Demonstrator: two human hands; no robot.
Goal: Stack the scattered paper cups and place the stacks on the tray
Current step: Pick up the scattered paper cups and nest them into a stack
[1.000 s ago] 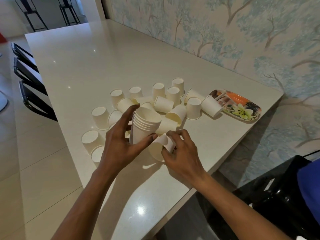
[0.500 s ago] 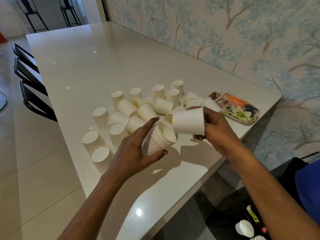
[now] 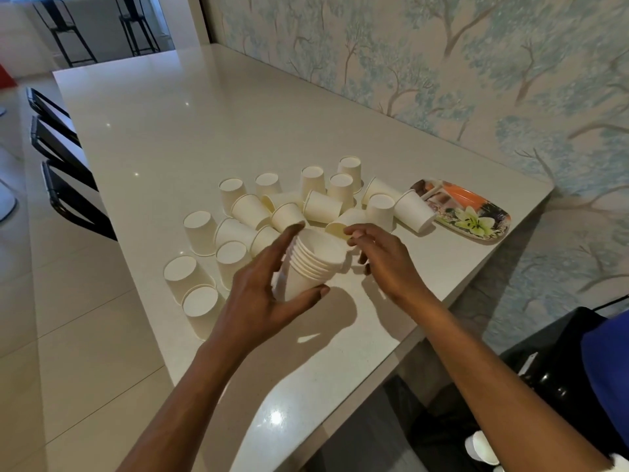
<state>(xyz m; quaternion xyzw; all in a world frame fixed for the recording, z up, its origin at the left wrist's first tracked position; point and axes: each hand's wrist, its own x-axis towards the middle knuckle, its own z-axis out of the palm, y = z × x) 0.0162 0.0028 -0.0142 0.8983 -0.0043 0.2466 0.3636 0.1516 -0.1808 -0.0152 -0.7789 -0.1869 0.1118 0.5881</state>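
My left hand (image 3: 269,294) grips a tilted stack of several white paper cups (image 3: 311,264) just above the white table (image 3: 190,131), mouths facing up and to the right. Beside the stack's top rim hovers my right hand (image 3: 384,260), fingers apart and holding nothing. Behind them lie several scattered white paper cups (image 3: 320,206), some upside down, some on their sides. A flowered tray (image 3: 476,219) rests at the table's right corner with one fallen cup (image 3: 413,211) against its left end.
Black chairs (image 3: 58,158) line the table's left side. A tree-patterned wall (image 3: 442,63) runs along the right. A black object (image 3: 558,352) and a few cups (image 3: 481,447) sit on the floor near my right arm.
My right hand has pushed its single cup into the stack and let go, fingers now spread. The left hand kept hold of the stack, which grew by one cup.
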